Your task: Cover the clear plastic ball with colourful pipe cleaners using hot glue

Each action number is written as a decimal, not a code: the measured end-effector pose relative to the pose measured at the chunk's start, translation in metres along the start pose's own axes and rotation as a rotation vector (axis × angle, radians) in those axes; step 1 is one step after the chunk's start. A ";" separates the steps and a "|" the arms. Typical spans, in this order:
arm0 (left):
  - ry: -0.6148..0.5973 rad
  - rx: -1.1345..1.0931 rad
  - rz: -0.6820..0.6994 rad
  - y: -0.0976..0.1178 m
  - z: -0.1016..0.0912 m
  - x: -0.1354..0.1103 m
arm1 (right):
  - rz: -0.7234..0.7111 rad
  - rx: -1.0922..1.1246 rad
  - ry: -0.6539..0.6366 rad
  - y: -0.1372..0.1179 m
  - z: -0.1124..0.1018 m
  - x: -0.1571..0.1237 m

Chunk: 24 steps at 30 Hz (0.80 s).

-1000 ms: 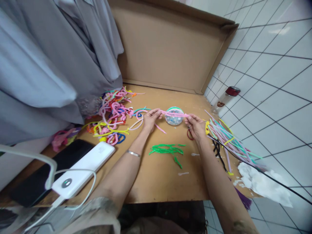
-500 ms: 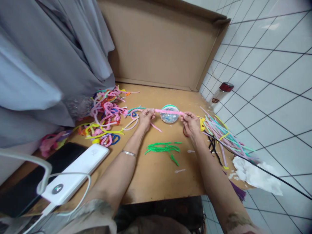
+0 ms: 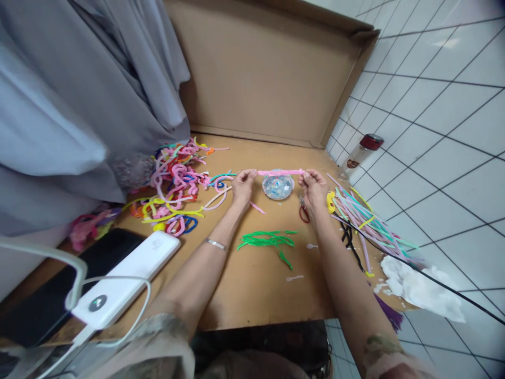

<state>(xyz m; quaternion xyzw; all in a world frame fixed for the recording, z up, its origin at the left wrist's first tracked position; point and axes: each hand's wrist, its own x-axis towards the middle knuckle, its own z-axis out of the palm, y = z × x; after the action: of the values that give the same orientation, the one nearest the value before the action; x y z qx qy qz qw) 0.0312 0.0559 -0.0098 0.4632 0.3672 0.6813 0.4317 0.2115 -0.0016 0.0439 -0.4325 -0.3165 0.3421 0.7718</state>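
A pink fuzzy pipe cleaner strip (image 3: 281, 172) is stretched level between my two hands, above the table. My left hand (image 3: 243, 185) pinches its left end, and my right hand (image 3: 313, 185) pinches its right end. Behind and just below the strip sits a round clear container (image 3: 278, 187) with small bits inside. Nearer to me lies a bundle of green pipe cleaners (image 3: 266, 239), with a short green piece (image 3: 284, 260) beside it. Red-handled scissors (image 3: 303, 213) lie by my right wrist, partly hidden by it.
Tangled coloured pipe cleaners (image 3: 177, 179) heap at the left, near a white power bank (image 3: 126, 279) and a black phone (image 3: 106, 258). Straight pipe cleaners (image 3: 371, 226) lie at the right with white tissue (image 3: 424, 287) and a red-lidded bottle (image 3: 365, 152). A cardboard panel (image 3: 268, 73) stands behind.
Both hands, still holding the pink strip taut, have risen slightly away from me. More of the round container and the scissors now shows. The whole view has shifted a little.
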 end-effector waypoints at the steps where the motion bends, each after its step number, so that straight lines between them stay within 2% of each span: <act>1: 0.004 0.006 0.002 -0.002 0.000 0.000 | 0.005 0.007 0.013 0.001 0.000 0.000; 7: 0.013 0.052 -0.011 -0.013 0.002 -0.002 | -0.047 -0.039 0.072 0.021 -0.009 0.001; 11: 0.008 0.070 -0.051 -0.016 0.003 -0.006 | -0.089 -0.158 0.051 0.035 -0.016 0.001; 17: -0.016 0.106 -0.057 -0.015 0.002 -0.011 | -0.167 -0.254 0.072 0.042 -0.015 -0.006; 24: -0.041 0.189 -0.031 -0.011 -0.003 -0.015 | -0.351 -0.594 0.059 0.045 -0.017 -0.019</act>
<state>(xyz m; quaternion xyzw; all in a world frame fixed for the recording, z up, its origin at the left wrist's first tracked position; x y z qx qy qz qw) 0.0342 0.0450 -0.0250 0.5098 0.4284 0.6272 0.4040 0.2025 -0.0072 -0.0069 -0.5870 -0.4496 0.0842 0.6680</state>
